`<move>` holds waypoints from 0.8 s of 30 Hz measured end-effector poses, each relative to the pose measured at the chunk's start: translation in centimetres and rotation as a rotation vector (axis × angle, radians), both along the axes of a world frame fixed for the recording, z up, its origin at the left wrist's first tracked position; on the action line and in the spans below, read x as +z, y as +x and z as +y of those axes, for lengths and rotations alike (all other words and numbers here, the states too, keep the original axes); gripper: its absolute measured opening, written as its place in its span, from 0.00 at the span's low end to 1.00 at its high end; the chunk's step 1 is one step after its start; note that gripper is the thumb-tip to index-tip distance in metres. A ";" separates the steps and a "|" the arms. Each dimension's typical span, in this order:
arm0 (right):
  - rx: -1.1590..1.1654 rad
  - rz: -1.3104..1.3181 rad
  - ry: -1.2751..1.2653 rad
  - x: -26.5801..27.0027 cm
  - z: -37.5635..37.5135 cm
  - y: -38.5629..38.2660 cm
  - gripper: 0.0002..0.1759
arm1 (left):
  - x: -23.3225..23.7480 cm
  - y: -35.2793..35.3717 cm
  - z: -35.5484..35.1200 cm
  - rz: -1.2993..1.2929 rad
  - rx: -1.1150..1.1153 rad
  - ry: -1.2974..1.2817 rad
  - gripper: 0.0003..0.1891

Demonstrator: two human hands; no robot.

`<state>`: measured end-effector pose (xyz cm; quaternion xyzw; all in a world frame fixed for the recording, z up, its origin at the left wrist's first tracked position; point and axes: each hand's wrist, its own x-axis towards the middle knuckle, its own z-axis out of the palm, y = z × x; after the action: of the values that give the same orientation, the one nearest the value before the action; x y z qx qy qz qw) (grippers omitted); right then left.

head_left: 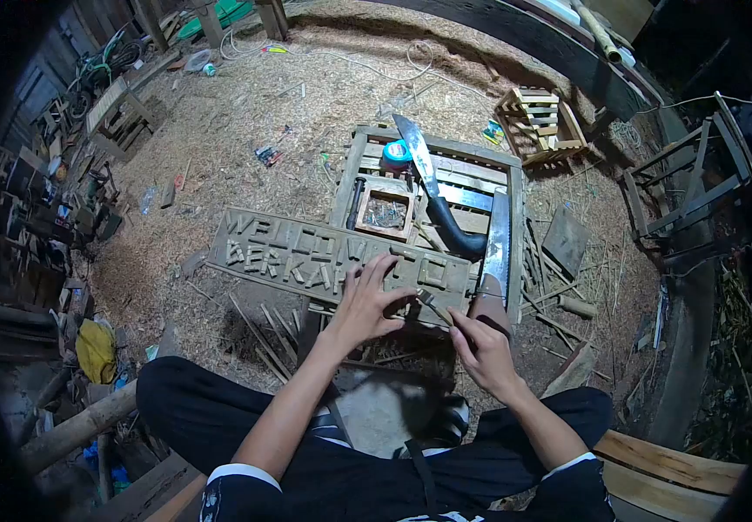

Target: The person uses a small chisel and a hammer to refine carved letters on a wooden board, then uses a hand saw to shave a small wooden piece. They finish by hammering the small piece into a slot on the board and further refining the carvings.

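A long wooden sign board (258, 272) lies across a slatted wooden stand, with raised wooden letters in two rows; the upper begins "WELCO", the lower "BERKA". My left hand (363, 304) rests over the lower row, fingers spread, hiding some letters. In my right hand (483, 352) is a small hammer (439, 310), gripped by its handle. Its metal head is at the board's lower edge, close to my left fingertips. Whether a nail or small piece is under those fingertips cannot be made out.
On the slatted stand (515, 162) lie a machete (424, 161), a handsaw (499, 235), a blue tape measure (397, 153) and a wooden box (386, 193) of nails. A slatted crate (540, 126) stands behind. Sawdust and sticks cover the floor.
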<state>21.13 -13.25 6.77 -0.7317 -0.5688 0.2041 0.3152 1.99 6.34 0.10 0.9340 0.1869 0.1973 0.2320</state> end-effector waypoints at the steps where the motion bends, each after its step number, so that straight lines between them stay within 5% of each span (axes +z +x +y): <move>1: 0.008 -0.031 -0.026 0.6 0.1 -0.1 0.21 | 0.0 0.0 0.1 -0.001 -0.002 -0.004 0.34; 15: 0.045 -0.080 0.045 -0.6 -0.2 0.3 0.22 | 0.3 0.9 1.0 0.103 -0.056 -0.046 0.35; 24: 0.145 -0.462 0.088 -1.1 -0.3 -0.4 0.31 | 0.4 1.1 1.0 0.037 -0.045 -0.068 0.31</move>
<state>20.77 -13.53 5.68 -0.7018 -0.6851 0.0285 0.1930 3.11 7.35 0.52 0.9329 0.1766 0.1685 0.2646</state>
